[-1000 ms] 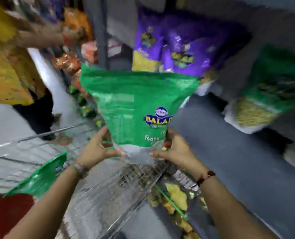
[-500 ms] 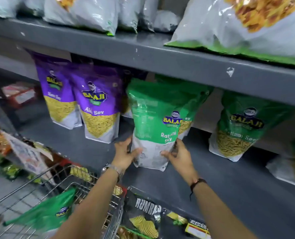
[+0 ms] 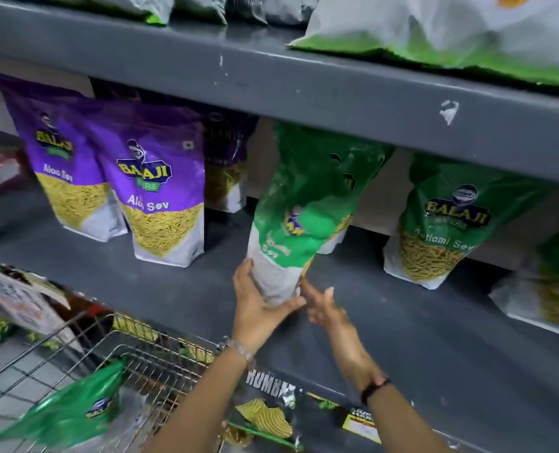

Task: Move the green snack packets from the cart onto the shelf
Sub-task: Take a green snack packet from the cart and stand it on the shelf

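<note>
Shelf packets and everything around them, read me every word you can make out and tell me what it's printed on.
"BALAJI", "Aloo Sev": front purple packet.
"Aloo Sev": left purple packet; its logo is blurred.
"BALAJI", partly "Ratlami Sev": right green packet.
Held green packet: blurred.
"RUMB...": black packet.
Yellow tag: unreadable.

Place: a shop aisle, most likely a grocery or snack store.
Shelving: long grey painted metal shelf board point(image 3: 304, 89) at twelve o'clock, chipped paint on its edge, with a lower grey metal deck point(image 3: 173, 289) beneath it.
Stock, ten o'clock: purple printed plastic pouches of yellow noodle snack point(image 3: 160, 197), several of one brand standing in a row.
Stock, two o'clock: matching green printed pouches point(image 3: 441, 223) of the same brand, faced outward.
Stock, top: more pale and green bags point(image 3: 435, 37) on the upper board.
Trolley, seven o'clock: silver wire shopping cart point(image 3: 147, 361) holding a green snack packet point(image 3: 75, 410).
Below, six o'clock: further packaged snacks point(image 3: 265, 416) on a lower level.
</note>
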Demonstrator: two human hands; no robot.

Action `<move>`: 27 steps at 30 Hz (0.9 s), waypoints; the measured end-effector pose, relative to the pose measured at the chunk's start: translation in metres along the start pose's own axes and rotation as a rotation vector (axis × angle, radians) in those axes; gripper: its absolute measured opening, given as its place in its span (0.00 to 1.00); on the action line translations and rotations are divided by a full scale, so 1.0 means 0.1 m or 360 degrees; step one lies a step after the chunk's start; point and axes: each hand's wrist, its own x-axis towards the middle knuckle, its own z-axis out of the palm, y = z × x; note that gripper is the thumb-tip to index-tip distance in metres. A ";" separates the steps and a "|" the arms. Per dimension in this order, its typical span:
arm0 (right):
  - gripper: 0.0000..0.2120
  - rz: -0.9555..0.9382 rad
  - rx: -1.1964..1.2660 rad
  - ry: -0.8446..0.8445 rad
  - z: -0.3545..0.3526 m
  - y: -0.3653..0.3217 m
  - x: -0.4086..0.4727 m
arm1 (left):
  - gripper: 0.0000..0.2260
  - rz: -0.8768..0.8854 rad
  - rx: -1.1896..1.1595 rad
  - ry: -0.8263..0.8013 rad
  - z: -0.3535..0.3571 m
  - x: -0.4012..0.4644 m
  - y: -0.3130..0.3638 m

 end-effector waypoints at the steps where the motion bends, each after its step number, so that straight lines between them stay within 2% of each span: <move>1: 0.20 -0.0011 -0.0007 -0.0063 0.01 0.02 -0.05 | 0.46 -0.0046 -0.0038 -0.0024 -0.04 0.06 0.00; 3: 0.23 -0.0052 -0.0019 -0.0102 -0.03 0.06 -0.10 | 0.42 -0.0017 0.0133 -0.0037 -0.14 0.16 -0.04; 5: 0.16 -0.0144 0.0008 0.0053 -0.15 0.06 -0.05 | 0.38 0.0021 0.0290 -0.0066 -0.23 0.24 -0.08; 7: 0.08 -0.0223 -0.0018 0.0305 -0.30 0.04 0.05 | 0.32 -0.0057 0.0168 -0.0215 -0.34 0.31 -0.09; 8: 0.10 -0.0246 -0.0065 0.0395 -0.38 0.04 0.11 | 0.28 -0.0115 0.0054 -0.0314 -0.41 0.36 -0.10; 10: 0.25 -0.0232 -0.0193 0.0389 -0.51 0.03 0.25 | 0.24 -0.0208 -0.0117 -0.0490 -0.54 0.44 -0.10; 12: 0.42 -0.0155 -0.0354 0.0205 -0.55 0.01 0.40 | 0.19 -0.0275 -0.0166 -0.0531 -0.61 0.51 -0.13; 13: 0.47 -0.0133 -0.0399 0.0101 -0.54 0.00 0.46 | 0.17 -0.0314 -0.0199 -0.0499 -0.61 0.53 -0.14; 15: 0.51 -0.0114 -0.0410 -0.0049 -0.47 -0.01 0.55 | 0.14 -0.0345 -0.0262 -0.0416 -0.58 0.53 -0.16; 18: 0.44 -0.0093 -0.0324 -0.0004 -0.34 0.02 0.59 | 0.14 -0.0250 -0.0302 -0.0363 -0.54 0.49 -0.22; 20: 0.40 -0.0101 -0.0313 0.0136 -0.25 0.07 0.56 | 0.20 -0.0166 -0.0306 -0.0387 -0.52 0.45 -0.29; 23: 0.39 -0.0184 -0.0395 0.0375 -0.09 0.10 0.50 | 0.28 -0.0077 -0.0263 -0.0484 -0.48 0.44 -0.31; 27: 0.39 -0.0231 -0.0369 0.0538 0.02 0.03 0.48 | 0.29 -0.0030 -0.0221 -0.0343 -0.40 0.47 -0.33</move>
